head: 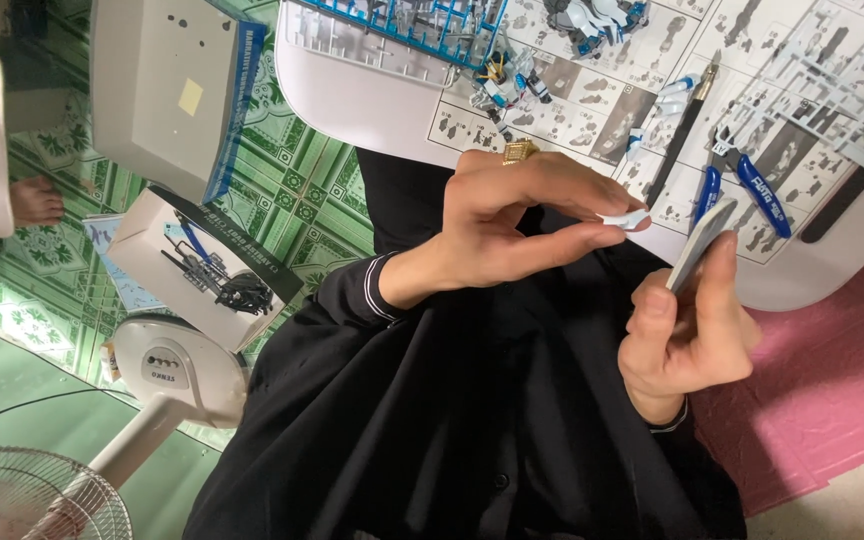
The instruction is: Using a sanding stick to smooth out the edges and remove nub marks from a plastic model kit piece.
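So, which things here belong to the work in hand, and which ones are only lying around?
In use:
left hand pinching a small white part
right hand holding a flat grey file

Lying about:
blue-handled nippers
instruction sheet
hobby knife
open box
fan

Blue-handled nippers point(737, 180) lying on the printed instruction sheet point(592, 110), black-handled hobby knife point(680, 135) resting alongside, white pedestal fan point(167, 375) standing on the green patterned floor point(292, 190), open cardboard box point(202, 265) sitting nearby
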